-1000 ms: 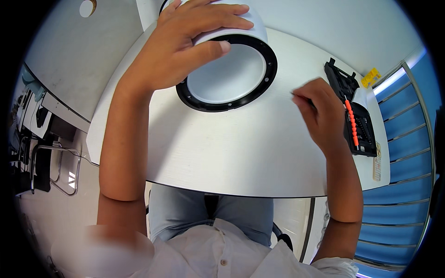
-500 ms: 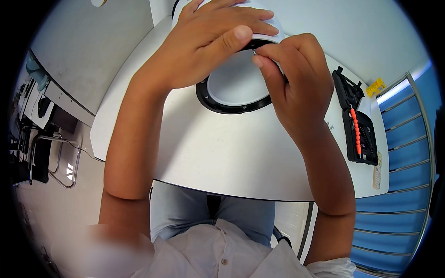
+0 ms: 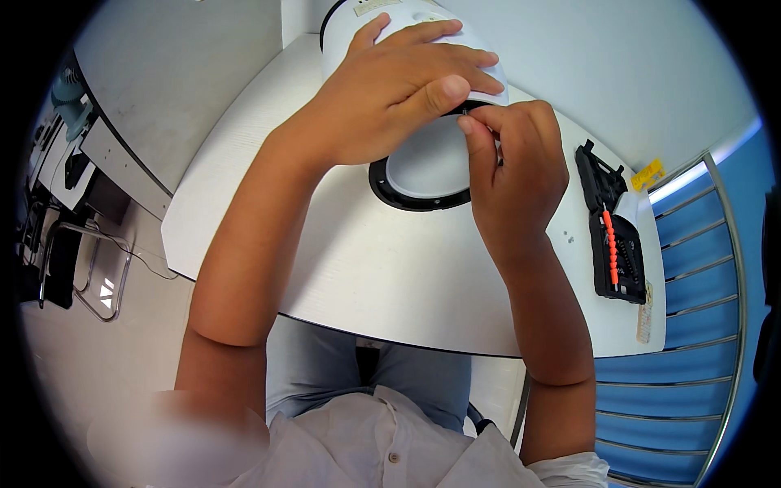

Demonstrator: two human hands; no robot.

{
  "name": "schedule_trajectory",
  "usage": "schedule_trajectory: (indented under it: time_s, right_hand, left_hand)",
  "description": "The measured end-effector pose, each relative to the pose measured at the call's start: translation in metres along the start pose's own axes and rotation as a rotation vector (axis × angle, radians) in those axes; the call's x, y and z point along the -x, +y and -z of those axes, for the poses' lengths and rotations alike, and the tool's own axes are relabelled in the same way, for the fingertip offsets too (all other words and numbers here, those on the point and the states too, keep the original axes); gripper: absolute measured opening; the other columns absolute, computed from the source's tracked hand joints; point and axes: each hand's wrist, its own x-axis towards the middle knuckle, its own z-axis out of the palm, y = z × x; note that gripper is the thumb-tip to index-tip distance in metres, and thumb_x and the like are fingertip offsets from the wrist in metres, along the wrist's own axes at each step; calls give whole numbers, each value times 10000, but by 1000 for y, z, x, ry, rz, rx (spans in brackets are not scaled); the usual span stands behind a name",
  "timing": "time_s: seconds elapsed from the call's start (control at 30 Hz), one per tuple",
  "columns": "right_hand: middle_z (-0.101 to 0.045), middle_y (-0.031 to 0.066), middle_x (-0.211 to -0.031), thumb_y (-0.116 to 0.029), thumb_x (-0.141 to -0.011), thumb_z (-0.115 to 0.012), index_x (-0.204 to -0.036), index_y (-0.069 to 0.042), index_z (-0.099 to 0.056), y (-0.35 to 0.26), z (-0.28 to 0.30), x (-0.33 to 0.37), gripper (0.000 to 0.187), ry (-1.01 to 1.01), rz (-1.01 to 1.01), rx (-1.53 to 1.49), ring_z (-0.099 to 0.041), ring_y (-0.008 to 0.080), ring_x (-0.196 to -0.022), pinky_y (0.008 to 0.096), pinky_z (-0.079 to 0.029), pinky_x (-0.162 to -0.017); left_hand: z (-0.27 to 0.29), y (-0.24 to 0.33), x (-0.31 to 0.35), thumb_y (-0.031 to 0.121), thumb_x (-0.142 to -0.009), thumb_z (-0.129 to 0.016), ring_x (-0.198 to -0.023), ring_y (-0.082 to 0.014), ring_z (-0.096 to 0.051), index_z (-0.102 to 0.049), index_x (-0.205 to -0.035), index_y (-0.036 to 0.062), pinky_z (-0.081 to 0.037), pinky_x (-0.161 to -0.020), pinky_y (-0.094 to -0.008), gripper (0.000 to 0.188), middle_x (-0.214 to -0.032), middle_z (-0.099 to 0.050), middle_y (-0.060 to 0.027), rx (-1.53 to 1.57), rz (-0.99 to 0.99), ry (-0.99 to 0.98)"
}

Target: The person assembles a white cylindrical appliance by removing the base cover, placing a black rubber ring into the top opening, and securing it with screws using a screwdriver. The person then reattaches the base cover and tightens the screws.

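A white rounded housing lies on its side at the far part of the table. Around its near end runs a black ring with small holes, and a pale round panel fills the middle. My left hand rests on top of the housing with its fingers spread, its thumb near the ring's upper edge. At that edge, my right hand is closed in a pinch of thumb and forefinger. Between those fingertips is a tiny metal piece that looks like a screw, mostly hidden.
On the white table, several tiny grey parts lie right of my right wrist. Further right sits an open black tool case with an orange flexible shaft. Beyond are a yellow piece and a metal railing.
The whole view has shifted slightly, showing more of the housing. Both hands keep their places on it, and the right fingertips are still pinched at the ring's upper edge.
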Motion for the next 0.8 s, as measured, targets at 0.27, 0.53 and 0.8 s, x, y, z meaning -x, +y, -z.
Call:
schedule_trajectory:
  time_s: [0.27,0.53,0.8]
  right_hand:
    - [-485,10,-737,-119,-741,-708,-752,-104,-577,0,-3,-1,132,14,34,64,-497,169,-641,269,-413,-504]
    - [-520,29,-751,-151,-757,-710,-803,-97,-581,0,1,-5,147,-13,-79,-1,-522,186,-646,289,-428,-526]
    - [-501,17,-741,-150,-796,-700,-890,-71,-603,4,12,-18,157,-147,-22,-7,-473,116,-605,240,-379,-505]
  left_hand:
    - [1,0,-3,503,-961,-199,-1337,-262,-312,-652,-1112,173,-52,-1092,-533,580,-1293,-545,-7,-26,13,-63]
    - [2,1,-2,491,-964,-218,-1338,-254,-314,-658,-1103,185,-45,-1101,-521,553,-1292,-545,-5,-18,23,-58]
    - [0,0,-2,528,-957,-217,-1342,-249,-310,-653,-1107,190,-42,-1105,-517,572,-1293,-544,9,-16,35,-42]
